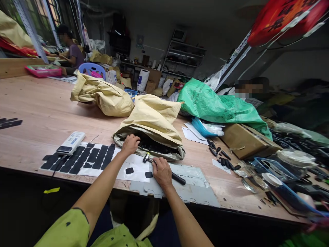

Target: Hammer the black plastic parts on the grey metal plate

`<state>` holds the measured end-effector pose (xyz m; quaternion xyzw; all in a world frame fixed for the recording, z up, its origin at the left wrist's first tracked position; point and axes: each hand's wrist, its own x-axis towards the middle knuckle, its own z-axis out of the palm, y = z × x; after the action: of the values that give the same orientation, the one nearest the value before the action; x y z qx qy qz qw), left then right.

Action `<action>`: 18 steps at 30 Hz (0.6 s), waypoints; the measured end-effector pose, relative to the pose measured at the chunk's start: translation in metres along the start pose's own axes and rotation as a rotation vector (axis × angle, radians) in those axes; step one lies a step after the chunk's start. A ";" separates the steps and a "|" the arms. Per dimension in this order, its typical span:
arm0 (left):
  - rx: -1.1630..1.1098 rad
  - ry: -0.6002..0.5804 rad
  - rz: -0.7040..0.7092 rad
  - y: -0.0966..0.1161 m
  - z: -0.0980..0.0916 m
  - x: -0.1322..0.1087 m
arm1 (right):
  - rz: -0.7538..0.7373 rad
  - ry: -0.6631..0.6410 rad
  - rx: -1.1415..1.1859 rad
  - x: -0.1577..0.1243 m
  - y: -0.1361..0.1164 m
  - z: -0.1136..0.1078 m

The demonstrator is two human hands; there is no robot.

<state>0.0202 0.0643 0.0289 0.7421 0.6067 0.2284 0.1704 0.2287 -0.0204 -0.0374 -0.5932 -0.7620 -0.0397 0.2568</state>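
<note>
A cream woven sack (154, 113) lies with its mouth toward me, and dark contents show inside. My left hand (131, 144) is at the left of that mouth, fingers curled together over the dark contents; what they hold, if anything, is too small to make out. Just below the sack, my right hand (162, 171) is closed around the shaft of a small hammer (178, 178). Its head points left and its black grip sticks out to the right. Two black rounded pieces (130, 170) lie on white paper (138, 164) between my arms.
Rows of black pieces (74, 159) and a white scale-like device (74, 141) lie left. A grey board (197, 181) sits at the table's front edge. Rightward are black handle-like parts (226, 163), a cardboard box (244, 140), a green sack (213, 103) and jars. Another person (73, 55) sits far left.
</note>
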 end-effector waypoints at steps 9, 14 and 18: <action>0.266 -0.113 0.014 -0.025 0.020 0.027 | 0.020 0.006 0.007 0.001 -0.004 -0.004; 0.261 -0.073 0.102 -0.027 0.014 0.018 | 0.029 -0.002 0.009 0.002 -0.005 -0.006; -0.001 0.168 0.135 -0.023 -0.001 -0.004 | 0.039 -0.002 0.014 0.002 -0.006 -0.006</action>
<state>-0.0004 0.0651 0.0169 0.7593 0.5676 0.3011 0.1034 0.2251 -0.0229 -0.0295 -0.6060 -0.7510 -0.0287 0.2608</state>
